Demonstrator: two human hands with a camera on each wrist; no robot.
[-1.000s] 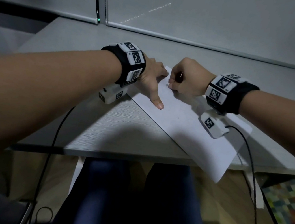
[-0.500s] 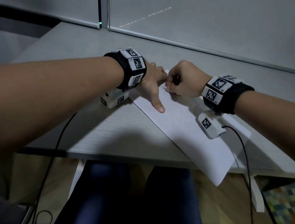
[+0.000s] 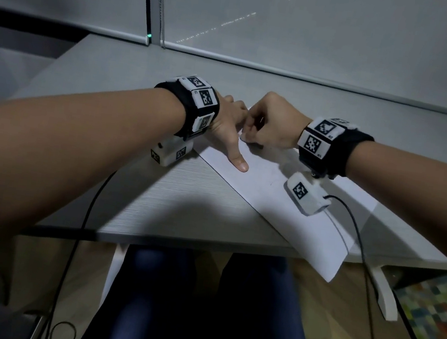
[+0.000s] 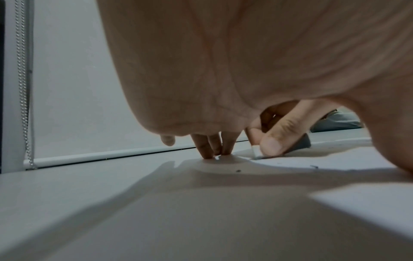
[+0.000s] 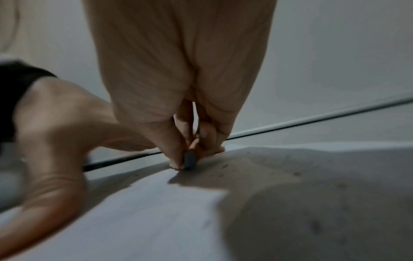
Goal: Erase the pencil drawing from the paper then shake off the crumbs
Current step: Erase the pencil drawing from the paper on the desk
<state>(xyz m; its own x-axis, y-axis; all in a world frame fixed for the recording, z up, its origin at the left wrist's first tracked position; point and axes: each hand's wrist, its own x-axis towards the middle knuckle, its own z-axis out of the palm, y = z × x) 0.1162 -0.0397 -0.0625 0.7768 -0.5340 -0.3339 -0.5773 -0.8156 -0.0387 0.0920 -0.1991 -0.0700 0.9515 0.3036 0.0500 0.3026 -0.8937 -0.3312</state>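
My right hand point(image 3: 273, 121) pinches a small eraser point(image 4: 257, 152) and presses its tip onto the far end of the paper point(image 3: 278, 203). From the head camera I see only the curled knuckles; the eraser itself is hidden there. The left wrist camera shows it best: a white block between my thumb and fingers, its lower edge on the sheet. The right wrist camera shows only a dark, blurred end of it under the fingertips point(image 5: 176, 159).

My left hand point(image 3: 228, 129) lies spread just beside the right, fingers straight, fingertips and thumb pressing the sheet flat. Dark crumbs point(image 5: 297, 174) dot the paper in both wrist views; the head view is too coarse to show them. The paper lies slantwise on the table point(image 3: 171, 208), its near corner overhanging the front edge.
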